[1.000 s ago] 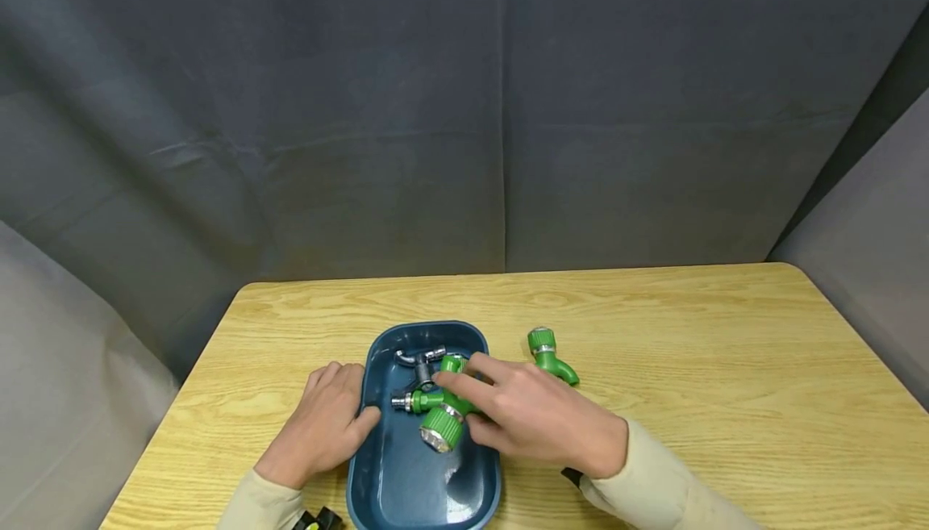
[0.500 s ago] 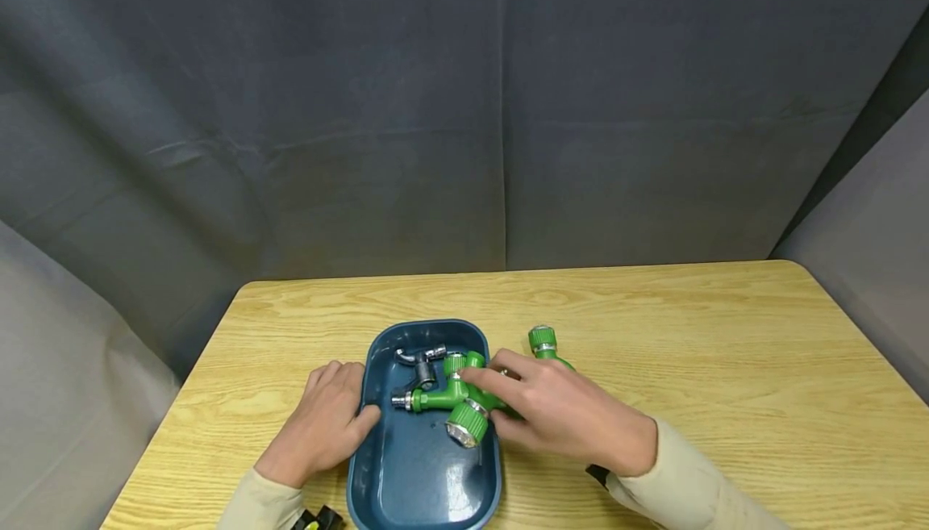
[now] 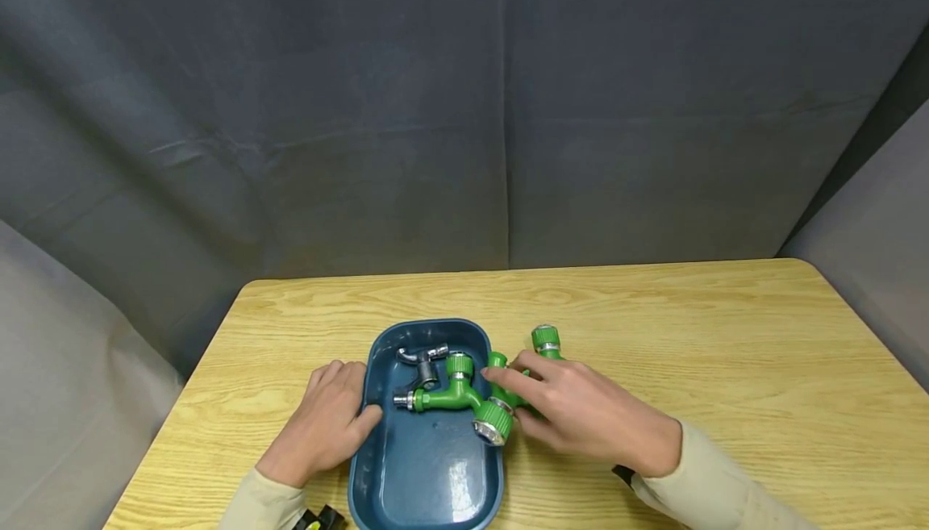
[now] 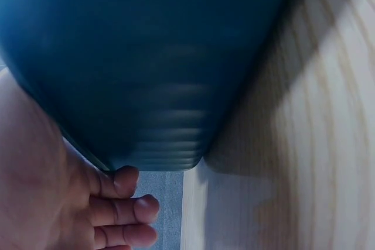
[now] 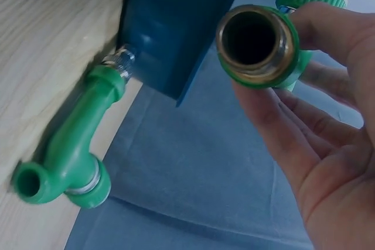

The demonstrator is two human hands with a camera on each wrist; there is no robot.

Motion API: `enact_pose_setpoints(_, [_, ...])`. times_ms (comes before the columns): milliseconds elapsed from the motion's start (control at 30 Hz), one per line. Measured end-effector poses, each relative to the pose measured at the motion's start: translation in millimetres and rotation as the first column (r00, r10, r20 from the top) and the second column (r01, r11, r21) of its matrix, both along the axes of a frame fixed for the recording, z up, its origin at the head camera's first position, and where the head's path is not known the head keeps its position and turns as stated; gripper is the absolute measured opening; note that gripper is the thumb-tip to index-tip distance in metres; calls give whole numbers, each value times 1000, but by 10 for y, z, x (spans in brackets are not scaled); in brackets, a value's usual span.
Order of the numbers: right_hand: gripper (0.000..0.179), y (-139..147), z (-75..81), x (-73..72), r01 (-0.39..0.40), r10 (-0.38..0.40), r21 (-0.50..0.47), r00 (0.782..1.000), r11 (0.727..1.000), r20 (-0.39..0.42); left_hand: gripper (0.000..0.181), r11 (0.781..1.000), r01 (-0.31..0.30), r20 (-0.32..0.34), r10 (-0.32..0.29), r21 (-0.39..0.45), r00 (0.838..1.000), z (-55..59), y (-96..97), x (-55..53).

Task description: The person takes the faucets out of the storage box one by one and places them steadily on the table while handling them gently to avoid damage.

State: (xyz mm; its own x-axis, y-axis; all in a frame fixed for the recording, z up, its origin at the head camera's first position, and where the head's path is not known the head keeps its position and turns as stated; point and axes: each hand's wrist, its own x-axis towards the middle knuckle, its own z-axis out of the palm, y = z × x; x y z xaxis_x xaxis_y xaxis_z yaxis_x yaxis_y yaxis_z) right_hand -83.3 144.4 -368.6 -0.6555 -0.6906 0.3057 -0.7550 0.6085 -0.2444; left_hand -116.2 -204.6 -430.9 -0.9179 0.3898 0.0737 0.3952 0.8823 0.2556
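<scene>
My right hand point(image 3: 573, 401) grips a green tap point(image 3: 495, 419) over the right rim of the blue tray point(image 3: 428, 473). In the right wrist view its open, metal-ringed end point(image 5: 258, 71) faces the camera. A second green tap point(image 3: 446, 398) with a metal threaded end lies in the tray, beside a chrome tap point(image 3: 426, 370). My left hand point(image 3: 322, 421) holds the tray's left side, its thumb over the rim; in the left wrist view the fingers point(image 4: 123, 209) are bent at the outer wall point(image 4: 158, 74).
Another green tap point(image 5: 82, 124) lies on the wooden table point(image 3: 689, 352) right of the tray, its cap point(image 3: 546, 336) showing past my right hand. A small black object point(image 3: 319, 519) is by my left wrist. Grey cloth point(image 3: 363, 151) hangs behind the table.
My right hand has moved to the right with its green tap, from over the tray's middle to its right rim. The green tap lying in the tray is now uncovered. My left hand stays put.
</scene>
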Motion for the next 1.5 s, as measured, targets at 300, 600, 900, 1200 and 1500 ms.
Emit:
enact_pose_setpoints(300, [50, 97, -81, 25, 2, -3, 63, 1000, 998, 9, 12, 1000, 3, -6, -3, 4, 1000, 8, -15, 22])
enact_pose_setpoints(600, [54, 151, -179, 30, -5, 6, 64, 1000, 998, -24, 12, 1000, 0, -3, 0, 1, 1000, 16, -37, 43])
enact_pose_setpoints(900, [55, 178, -241, 35, -6, 15, 123, 997, 992, -72, 13, 1000, 9, -9, -9, 3, 1000, 18, -42, 59])
enact_pose_setpoints(1200, [49, 182, -271, 37, -8, 21, 145, 996, 989, -87, 13, 1000, 10, -11, -10, 6, 1000, 34, -40, 72])
enact_pose_setpoints(1500, [48, 179, -310, 34, -13, 31, 168, 995, 986, -100, 13, 1000, 4, -4, -4, 0, 1000, 45, -44, 70])
